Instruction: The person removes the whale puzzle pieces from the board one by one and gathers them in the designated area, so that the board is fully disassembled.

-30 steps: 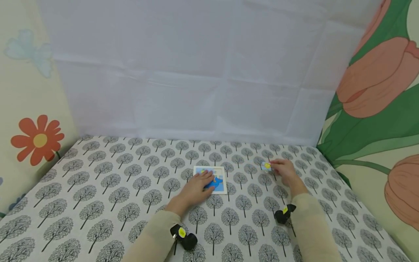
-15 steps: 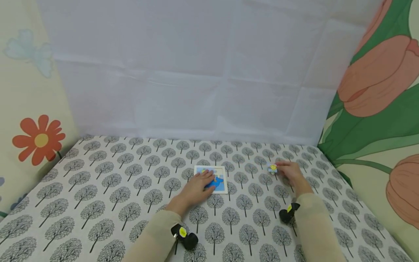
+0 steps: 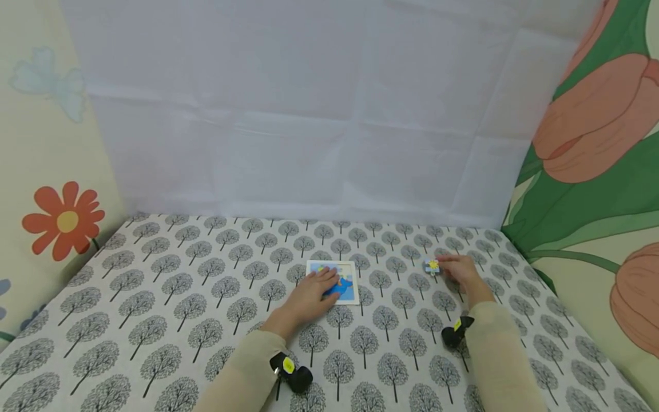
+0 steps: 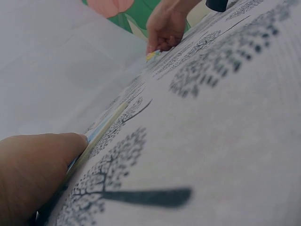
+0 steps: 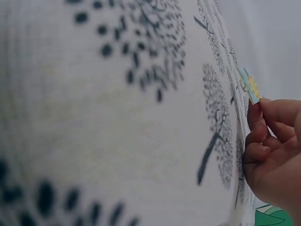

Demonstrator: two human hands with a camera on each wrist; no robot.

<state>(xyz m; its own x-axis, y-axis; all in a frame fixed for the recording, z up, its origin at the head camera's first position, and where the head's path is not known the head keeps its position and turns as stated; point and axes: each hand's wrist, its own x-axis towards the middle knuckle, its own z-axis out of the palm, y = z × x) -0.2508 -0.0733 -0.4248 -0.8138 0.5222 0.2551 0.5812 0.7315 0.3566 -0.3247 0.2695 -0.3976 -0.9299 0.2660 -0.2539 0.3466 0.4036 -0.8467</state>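
Observation:
A white-framed jigsaw puzzle [image 3: 347, 292] with a blue picture lies on the cloth near the middle of the head view. My left hand [image 3: 310, 294] rests flat over its left part, fingers spread and straight, hiding some of the picture. Over to the right, my right hand [image 3: 459, 271] pinches a small puzzle piece [image 3: 432, 266] with a yellow sun on light blue. In the right wrist view, thumb and fingertip grip the edge of that piece [image 5: 251, 87], which tilts up just over the cloth, while the other fingers curl beneath.
A white cloth [image 3: 206, 320] printed with grey trees covers the table. Behind it hangs a pale sheet [image 3: 309, 114]. Painted walls with a red flower [image 3: 64, 220] and pink tulips [image 3: 592, 126] flank both sides.
My right hand has moved a little to the right with the puzzle piece, whose sun side has turned in its fingers. My left hand stays on the framed puzzle.

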